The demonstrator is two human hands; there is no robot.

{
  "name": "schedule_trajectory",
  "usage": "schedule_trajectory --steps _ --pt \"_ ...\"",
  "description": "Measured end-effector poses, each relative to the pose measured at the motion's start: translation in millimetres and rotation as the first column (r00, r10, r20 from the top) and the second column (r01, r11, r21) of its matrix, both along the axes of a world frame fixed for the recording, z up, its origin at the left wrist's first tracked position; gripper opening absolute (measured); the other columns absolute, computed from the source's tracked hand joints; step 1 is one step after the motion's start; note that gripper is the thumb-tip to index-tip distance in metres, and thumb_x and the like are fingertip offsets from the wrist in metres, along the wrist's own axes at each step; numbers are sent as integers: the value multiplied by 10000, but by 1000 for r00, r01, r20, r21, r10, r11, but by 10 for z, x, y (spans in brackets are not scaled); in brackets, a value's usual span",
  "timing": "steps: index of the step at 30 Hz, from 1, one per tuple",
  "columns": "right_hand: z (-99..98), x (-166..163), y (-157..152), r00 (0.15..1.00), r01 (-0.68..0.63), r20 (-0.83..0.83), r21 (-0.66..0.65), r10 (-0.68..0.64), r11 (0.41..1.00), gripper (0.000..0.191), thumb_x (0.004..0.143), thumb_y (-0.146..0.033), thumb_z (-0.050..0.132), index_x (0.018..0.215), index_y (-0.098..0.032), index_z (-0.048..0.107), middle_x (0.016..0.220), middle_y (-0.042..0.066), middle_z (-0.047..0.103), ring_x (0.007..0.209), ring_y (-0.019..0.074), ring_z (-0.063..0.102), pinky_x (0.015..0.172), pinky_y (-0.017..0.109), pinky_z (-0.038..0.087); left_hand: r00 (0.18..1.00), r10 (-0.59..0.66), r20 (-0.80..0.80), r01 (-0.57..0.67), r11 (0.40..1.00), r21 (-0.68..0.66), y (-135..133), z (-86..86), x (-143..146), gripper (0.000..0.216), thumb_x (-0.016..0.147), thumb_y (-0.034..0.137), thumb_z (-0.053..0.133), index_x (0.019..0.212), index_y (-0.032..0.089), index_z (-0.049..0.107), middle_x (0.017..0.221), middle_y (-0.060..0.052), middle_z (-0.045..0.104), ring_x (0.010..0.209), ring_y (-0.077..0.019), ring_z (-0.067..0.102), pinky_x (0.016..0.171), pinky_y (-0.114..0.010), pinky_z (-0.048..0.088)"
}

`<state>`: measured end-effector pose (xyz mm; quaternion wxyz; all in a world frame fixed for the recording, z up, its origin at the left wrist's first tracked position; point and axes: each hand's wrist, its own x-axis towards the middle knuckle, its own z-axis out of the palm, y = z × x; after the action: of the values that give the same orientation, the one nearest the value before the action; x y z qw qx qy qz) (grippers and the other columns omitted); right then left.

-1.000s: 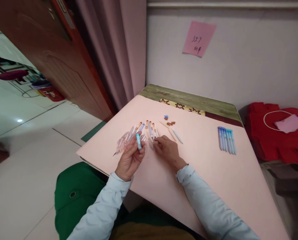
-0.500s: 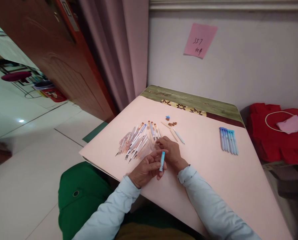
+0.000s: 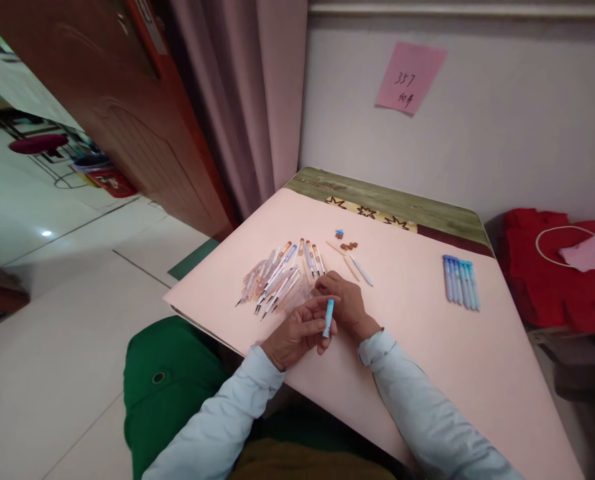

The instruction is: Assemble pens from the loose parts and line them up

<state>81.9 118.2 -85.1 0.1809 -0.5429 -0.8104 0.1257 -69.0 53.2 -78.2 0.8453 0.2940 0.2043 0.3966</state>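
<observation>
Grey wall (image 3: 502,147) stands beyond the fingers, across the far end of the table (image 3: 402,300). Table top pale pink, with a green wood-grain strip at its far edge; both hands are over it. Brown door (image 3: 127,113) ajar, well off to the left of the fingers and farther away. Mauve curtain (image 3: 277,87) hangs between door and wall, also beyond the fingers. Green cloth (image 3: 170,393) with a metal eyelet, low and left of the left fingers, below table height. Red cloth (image 3: 532,287) far right of the right fingers, past the table edge. Pink paper (image 3: 411,79) on the wall, handwritten, well beyond the fingers.

Pile of pen parts (image 3: 277,283) just beyond and left of the left fingers: clear barrels, white refills, brown and blue ends. Row of pens (image 3: 461,283) lies side by side, blue tops away from the person, well right of the right fingers.

Left hand (image 3: 297,333): fingers narrow, pinching a blue tube (image 3: 328,319), held near upright, close before the right hand (image 3: 344,300). Right fingers curled in near the pile; cannot tell whether they grip anything.

Slim pale-blue stick (image 3: 361,271) a little beyond the right fingers. Brown bits (image 3: 349,246) farther out; small blue piece (image 3: 340,234) just past those.
</observation>
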Motion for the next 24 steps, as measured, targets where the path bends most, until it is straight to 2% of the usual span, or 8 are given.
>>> schedule_trajectory --steps 4,9,13,18,24 --pt "-26 59 -6 999 -7 35 34 6 999 148 935 -308 547 891 -226 661 936 8 658 715 123 593 545 246 268 1000 4 -13 -4 1000 -14 -3 2 -3 559 821 214 725 1350 183 548 843 -57 682 561 -103 616 481 -193 462" --pt "-12 169 -25 990 79 109 74 -87 994 147 916 -298 558 856 -221 668 874 14 651 655 130 569 539 263 260 1000 9 -15 -9 1000 -20 0 2 -11 541 828 213 716 1343 184 552 834 -55 681 558 -104 617 484 -196 466" --pt "52 191 31 989 134 56 92 -139 987 169 936 -319 542 938 -238 690 929 18 667 699 136 596 566 255 328 1000 -13 -6 13 1000 -20 10 -1 -25 541 827 219 721 1341 192 554 837 -57 683 562 -109 618 481 -200 460" --pt "206 -65 313 998 -47 50 91 42 995 250 956 -273 511 1113 -272 706 1094 42 661 911 157 622 691 245 430 997 -52 58 52 999 -4 17 -24 -52 540 810 226 734 1323 202 566 829 -56 687 542 -114 609 470 -206 448" --pt "332 -507 704 960 -257 125 37 251 966 288 982 -249 458 1065 -270 734 1099 43 670 989 167 615 785 251 444 987 -80 142 79 997 10 22 -31 -73 516 792 236 741 1286 202 593 820 -52 683 525 -111 600 431 -189 426"
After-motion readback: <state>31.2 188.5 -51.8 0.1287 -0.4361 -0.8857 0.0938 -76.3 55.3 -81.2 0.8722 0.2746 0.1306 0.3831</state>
